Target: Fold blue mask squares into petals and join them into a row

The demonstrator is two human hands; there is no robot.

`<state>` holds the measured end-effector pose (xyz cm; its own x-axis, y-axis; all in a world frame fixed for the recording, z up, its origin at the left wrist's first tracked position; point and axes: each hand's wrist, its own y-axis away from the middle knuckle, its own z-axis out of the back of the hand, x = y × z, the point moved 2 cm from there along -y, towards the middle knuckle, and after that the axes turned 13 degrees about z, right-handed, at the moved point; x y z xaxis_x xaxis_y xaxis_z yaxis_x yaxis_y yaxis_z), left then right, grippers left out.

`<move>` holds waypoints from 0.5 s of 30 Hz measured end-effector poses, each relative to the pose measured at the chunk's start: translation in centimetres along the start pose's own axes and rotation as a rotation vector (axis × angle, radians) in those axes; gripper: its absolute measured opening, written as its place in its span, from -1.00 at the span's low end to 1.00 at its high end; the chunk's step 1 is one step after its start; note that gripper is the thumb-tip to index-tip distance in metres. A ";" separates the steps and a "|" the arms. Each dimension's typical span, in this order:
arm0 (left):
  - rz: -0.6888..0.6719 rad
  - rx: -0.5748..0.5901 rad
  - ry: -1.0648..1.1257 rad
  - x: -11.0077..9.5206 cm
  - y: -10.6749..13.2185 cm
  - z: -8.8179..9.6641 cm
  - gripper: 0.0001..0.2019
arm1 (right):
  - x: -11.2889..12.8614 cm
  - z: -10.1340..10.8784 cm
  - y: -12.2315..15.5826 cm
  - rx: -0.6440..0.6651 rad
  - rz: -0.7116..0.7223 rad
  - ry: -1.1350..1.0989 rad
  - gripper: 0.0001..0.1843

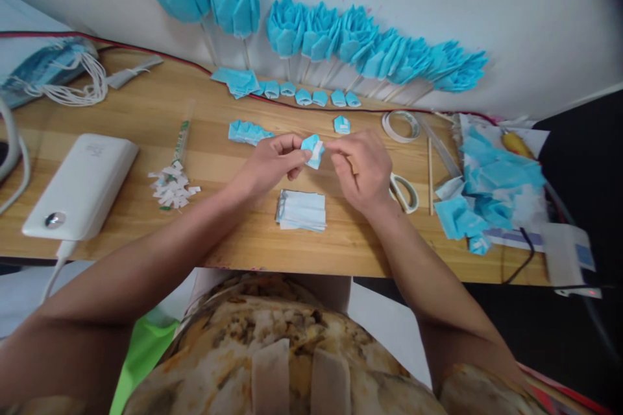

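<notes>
My left hand pinches a small folded blue petal with a white strip across its face. At the petal's right edge is my right hand, its index fingertip touching or almost touching the strip, thumb apart from it. Below the hands lies a stack of pale rectangular sheets. A row of overlapping blue folded pieces rests just left of the left hand. Beyond the right hand sits one more folded petal bearing a white strip.
Blue fabric flowers on sticks lean along the wall, behind several small folded pieces. Tape roll, scissors and blue scraps lie right. White strips and a power bank lie left.
</notes>
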<state>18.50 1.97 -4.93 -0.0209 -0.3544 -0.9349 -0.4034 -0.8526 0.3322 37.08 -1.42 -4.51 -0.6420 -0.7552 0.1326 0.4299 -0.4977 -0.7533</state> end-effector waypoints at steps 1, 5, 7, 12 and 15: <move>-0.015 0.003 -0.006 0.0 0.0 0.0 -0.83 | -0.1 0.0 0.1 -0.037 -0.097 -0.070 -0.77; -0.069 0.025 -0.060 -0.2 0.1 -0.1 -0.81 | -0.8 -1.1 0.8 -0.054 -0.429 -0.516 -0.62; -0.092 0.024 -0.097 -0.4 0.2 -0.2 -0.81 | -0.7 -1.7 0.9 0.002 -0.485 -0.710 -0.55; -0.139 -0.032 -0.206 -0.7 0.3 -0.5 -0.85 | -0.3 -2.3 0.9 0.042 -0.523 -0.783 -0.51; -0.148 -0.051 -0.256 -0.6 0.4 -0.4 -0.82 | -0.3 -2.4 0.8 0.031 -0.514 -0.754 -0.55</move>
<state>18.70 1.72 -4.24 -0.1979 -0.1224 -0.9725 -0.3729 -0.9081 0.1902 36.07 -0.62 -6.70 -0.1791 -0.5102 0.8412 0.2296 -0.8531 -0.4685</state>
